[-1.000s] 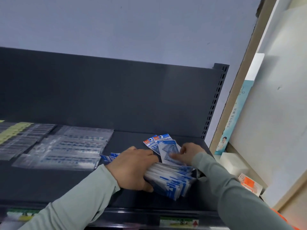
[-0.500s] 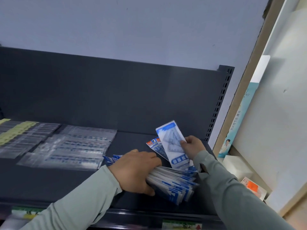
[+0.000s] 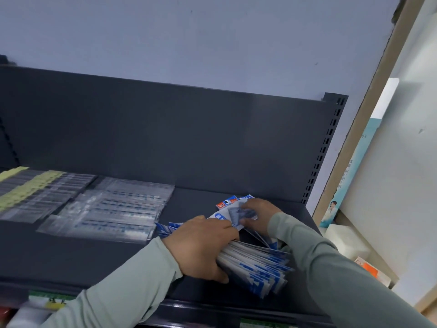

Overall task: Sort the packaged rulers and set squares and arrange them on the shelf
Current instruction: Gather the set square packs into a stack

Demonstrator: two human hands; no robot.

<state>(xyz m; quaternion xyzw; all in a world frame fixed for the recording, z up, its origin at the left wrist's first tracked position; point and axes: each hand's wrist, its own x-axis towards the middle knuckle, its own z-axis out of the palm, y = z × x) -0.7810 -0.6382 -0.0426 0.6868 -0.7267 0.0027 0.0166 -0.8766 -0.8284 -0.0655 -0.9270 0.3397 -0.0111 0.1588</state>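
Note:
My left hand (image 3: pixel 201 245) grips a thick stack of blue-and-white set square packs (image 3: pixel 257 266) lying on the dark shelf (image 3: pixel 194 202). On top of the stack lies one set square pack (image 3: pixel 233 215), tilted, and my right hand (image 3: pixel 256 215) holds it with fingers curled over its far end. Two packs with red-and-blue headers (image 3: pixel 224 204) lie flat just behind it. Clear packaged rulers (image 3: pixel 113 211) lie in an overlapping row at the shelf's middle left, and ruler packs with yellow labels (image 3: pixel 30 188) lie at the far left.
The shelf's dark back panel (image 3: pixel 165 129) rises behind, with a perforated upright (image 3: pixel 326 150) at its right end. To the right stand a teal poster strip (image 3: pixel 345 178), a white box (image 3: pixel 345 240) and an orange-and-white box (image 3: pixel 371 271). Price labels (image 3: pixel 52 300) line the front edge.
My right hand had lifted one set square pack upright off the stack; now it has brought that pack down flat onto the stack's top. My left hand kept its grip.

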